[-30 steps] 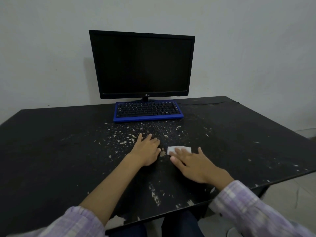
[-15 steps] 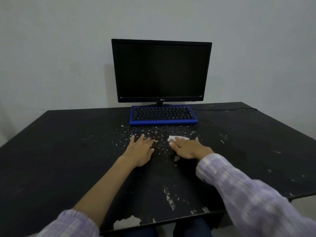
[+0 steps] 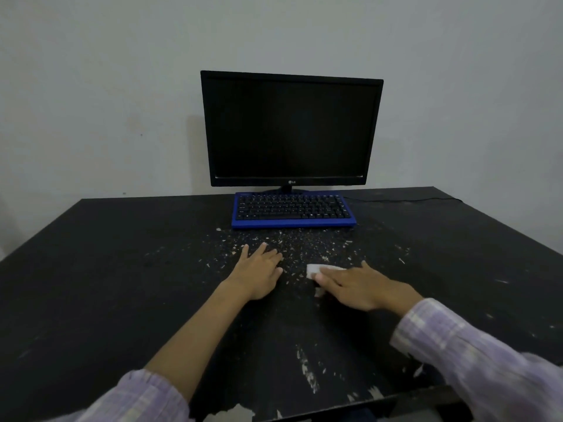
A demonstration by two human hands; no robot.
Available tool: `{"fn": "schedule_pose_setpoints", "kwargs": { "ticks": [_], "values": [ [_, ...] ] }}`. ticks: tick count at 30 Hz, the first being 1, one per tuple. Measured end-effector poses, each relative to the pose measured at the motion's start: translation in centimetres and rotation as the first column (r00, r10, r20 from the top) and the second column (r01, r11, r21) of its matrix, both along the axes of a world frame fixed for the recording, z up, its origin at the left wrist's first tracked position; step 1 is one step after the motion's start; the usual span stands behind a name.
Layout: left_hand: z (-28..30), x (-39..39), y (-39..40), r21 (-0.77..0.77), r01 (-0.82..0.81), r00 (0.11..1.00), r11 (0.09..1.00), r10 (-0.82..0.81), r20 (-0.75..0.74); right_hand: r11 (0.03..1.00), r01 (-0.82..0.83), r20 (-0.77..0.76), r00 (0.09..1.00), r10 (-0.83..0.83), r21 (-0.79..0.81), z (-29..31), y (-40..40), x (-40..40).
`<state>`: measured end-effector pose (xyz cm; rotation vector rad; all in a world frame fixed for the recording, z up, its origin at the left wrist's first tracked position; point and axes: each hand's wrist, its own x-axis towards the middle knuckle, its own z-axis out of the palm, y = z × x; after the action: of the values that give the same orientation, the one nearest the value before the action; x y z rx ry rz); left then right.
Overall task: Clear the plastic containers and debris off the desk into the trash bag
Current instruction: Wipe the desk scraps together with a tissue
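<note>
Small pale crumbs of debris (image 3: 304, 248) lie scattered over the black desk (image 3: 106, 269) in front of the keyboard. My left hand (image 3: 259, 275) rests flat on the desk among the crumbs, fingers spread, holding nothing. My right hand (image 3: 356, 284) lies palm down with its fingers pressing a small white folded tissue (image 3: 312, 269) onto the desk; only the tissue's left end shows. A small clump of crumbs (image 3: 319, 291) sits just under the right fingertips. No plastic container and no trash bag are in view.
A blue-framed keyboard (image 3: 292, 210) and a dark monitor (image 3: 289, 129) stand at the back centre against the wall. A thin cable (image 3: 411, 200) runs right from them. Chipped pale patches (image 3: 307, 373) mark the desk's near edge.
My right hand with the tissue moved forward toward the keyboard, then pulled back toward me, dragging crumbs. My left hand stayed flat on the desk. The camera tilted up.
</note>
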<state>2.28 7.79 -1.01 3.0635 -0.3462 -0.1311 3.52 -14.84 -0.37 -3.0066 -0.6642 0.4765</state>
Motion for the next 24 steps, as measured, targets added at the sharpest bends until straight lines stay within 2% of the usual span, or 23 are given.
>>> {"fn": "schedule_pose_setpoints", "kwargs": {
  "ticks": [7,13,19,24],
  "values": [
    [-0.1,2.4,-1.0,-0.003,0.013,1.000,1.000,-0.013,-0.026,0.983,0.179,0.000,0.984,-0.179,0.035,0.5,0.8,5.2],
    [0.3,4.2,-0.8,-0.005,-0.001,1.000,1.000,0.001,0.013,0.970,0.226,-0.028,0.974,-0.224,0.091,1.3,3.2,8.3],
    [0.0,3.8,3.8,0.010,-0.113,0.990,0.994,0.111,0.091,0.997,0.003,-0.009,1.000,-0.003,0.079,0.9,9.3,7.1],
    [-0.2,1.3,10.1,-0.020,-0.273,0.959,0.962,0.274,0.073,0.982,-0.167,-0.012,0.986,0.169,0.089,0.9,15.5,6.0]
  ]
}}
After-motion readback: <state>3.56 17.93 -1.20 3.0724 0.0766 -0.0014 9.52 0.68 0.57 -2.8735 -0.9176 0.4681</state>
